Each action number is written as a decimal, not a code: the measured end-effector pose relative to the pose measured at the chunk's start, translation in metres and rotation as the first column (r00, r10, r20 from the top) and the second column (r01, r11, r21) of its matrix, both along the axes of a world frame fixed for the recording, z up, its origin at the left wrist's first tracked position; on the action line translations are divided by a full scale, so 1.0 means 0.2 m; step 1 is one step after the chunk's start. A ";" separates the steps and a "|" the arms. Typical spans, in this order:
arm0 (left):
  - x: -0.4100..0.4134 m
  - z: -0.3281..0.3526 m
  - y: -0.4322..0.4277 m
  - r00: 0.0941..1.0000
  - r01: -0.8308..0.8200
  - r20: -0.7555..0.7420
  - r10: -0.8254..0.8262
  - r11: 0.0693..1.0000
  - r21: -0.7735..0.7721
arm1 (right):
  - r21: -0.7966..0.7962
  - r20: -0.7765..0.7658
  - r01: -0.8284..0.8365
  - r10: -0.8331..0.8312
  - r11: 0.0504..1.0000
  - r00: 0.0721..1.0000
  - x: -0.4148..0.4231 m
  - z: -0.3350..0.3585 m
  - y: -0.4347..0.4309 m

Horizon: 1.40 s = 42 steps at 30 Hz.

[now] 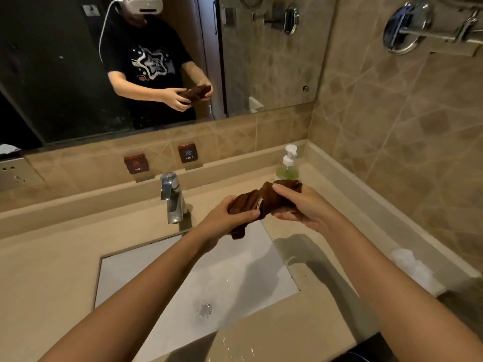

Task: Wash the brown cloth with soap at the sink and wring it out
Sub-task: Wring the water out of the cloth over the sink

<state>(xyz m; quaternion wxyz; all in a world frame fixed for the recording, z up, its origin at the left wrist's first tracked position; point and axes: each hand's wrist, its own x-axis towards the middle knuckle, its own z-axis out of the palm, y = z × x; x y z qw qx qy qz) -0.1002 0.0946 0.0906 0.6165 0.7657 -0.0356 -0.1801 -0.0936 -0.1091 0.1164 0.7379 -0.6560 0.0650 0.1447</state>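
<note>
The brown cloth (264,201) is twisted into a tight roll and held above the far right corner of the white sink (235,273). My left hand (224,222) grips its lower left end, with a short tail hanging below the fist. My right hand (303,206) grips the upper right end. A soap pump bottle (287,165) with green liquid stands on the counter just behind the cloth. The chrome tap (172,198) is to the left of my hands, with no water running from it.
The beige counter (52,257) surrounds the sink, and water is spilled at its front edge (235,346). A white foamy patch (413,267) lies on the right counter. HOT (137,164) and COLD (188,153) signs sit behind the tap. The mirror (78,74) reflects a person.
</note>
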 end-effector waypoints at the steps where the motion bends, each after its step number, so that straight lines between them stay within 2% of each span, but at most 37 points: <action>1: 0.01 0.01 -0.02 0.999 -0.010 0.049 0.008 0.999 0.043 | 0.025 0.028 0.029 -0.030 0.999 0.999 0.01 0.01 -0.01; 3: 0.04 0.04 -0.02 0.990 -0.052 0.131 0.051 0.999 0.001 | 0.083 0.075 0.034 -0.040 0.996 0.996 0.03 0.03 -0.04; 6: 0.09 0.10 0.02 0.982 -0.053 0.175 0.074 0.991 -0.119 | 0.130 0.136 -0.007 -0.011 0.992 0.991 0.02 0.03 -0.10; 9: 0.14 0.16 0.03 0.979 -0.134 0.105 0.175 0.940 -0.312 | 0.179 0.156 0.009 -0.037 0.984 0.987 -0.02 -0.05 -0.19; 11: 0.16 0.23 0.02 0.967 -0.218 0.009 0.253 0.850 -0.480 | 0.056 0.158 -0.020 0.011 0.998 0.987 -0.05 -0.14 -0.24; 13: 0.18 0.29 -0.02 0.966 -0.241 -0.050 0.254 0.811 -0.533 | -0.167 0.115 -0.153 0.173 0.974 0.978 -0.08 -0.20 -0.27; 14: 0.17 0.32 -0.05 0.973 -0.222 -0.059 0.225 0.824 -0.522 | -0.230 0.085 -0.217 0.241 0.949 0.967 -0.09 -0.21 -0.27; 16: 0.14 0.37 -0.12 0.987 -0.161 -0.075 0.143 0.854 -0.495 | -0.239 0.089 -0.264 0.292 0.934 0.952 -0.10 -0.17 -0.24; 19: 0.11 0.41 -0.21 0.995 -0.092 -0.083 0.061 0.889 -0.448 | -0.195 0.213 -0.252 0.292 0.948 0.933 -0.07 -0.02 -0.16; 23: 0.11 0.45 -0.27 0.997 -0.073 -0.066 0.050 0.901 -0.427 | -0.273 0.392 -0.059 0.167 0.960 0.905 -0.02 0.11 -0.08; 25: 0.14 0.43 -0.27 0.992 -0.120 -0.098 0.085 0.888 -0.444 | -0.287 0.414 0.009 0.115 0.958 0.903 -0.01 0.12 -0.09; 28: 0.17 0.34 -0.26 0.968 -0.218 -0.210 0.137 0.873 -0.436 | -0.185 0.409 0.090 -0.006 0.979 0.913 0.01 0.13 -0.12; 29: 0.18 0.30 -0.25 0.951 -0.256 -0.282 0.129 0.840 -0.478 | -0.168 0.404 0.115 -0.038 0.979 0.914 0.02 0.13 -0.14; 31: 0.16 0.23 -0.27 0.906 -0.311 -0.418 0.069 0.778 -0.545 | -0.230 0.393 0.118 -0.019 0.966 0.919 0.04 0.11 -0.16; 32: 0.15 0.21 -0.29 0.902 -0.300 -0.429 0.054 0.794 -0.529 | -0.286 0.385 0.092 0.027 0.954 0.923 0.04 0.09 -0.17; 34: 0.14 0.16 -0.35 0.925 -0.232 -0.375 0.065 0.877 -0.420 | -0.370 0.348 0.011 0.128 0.929 0.929 0.04 0.05 -0.18; 36: 0.16 0.13 -0.39 0.950 -0.188 -0.301 0.083 0.921 -0.340 | -0.411 0.337 -0.005 0.157 0.912 0.928 0.05 0.02 -0.23; 38: 0.20 0.09 -0.40 0.968 -0.185 -0.221 0.117 0.930 -0.317 | -0.393 0.340 0.102 0.042 0.914 0.940 0.09 0.01 -0.32; 40: 0.24 0.07 -0.38 0.980 -0.184 -0.132 0.152 0.940 -0.289 | -0.269 0.292 0.221 -0.139 0.937 0.946 0.13 0.00 -0.43; 42: 0.26 0.05 -0.36 0.981 -0.191 -0.075 0.179 0.957 -0.216 | -0.184 0.251 0.290 -0.241 0.939 0.938 0.16 0.00 -0.51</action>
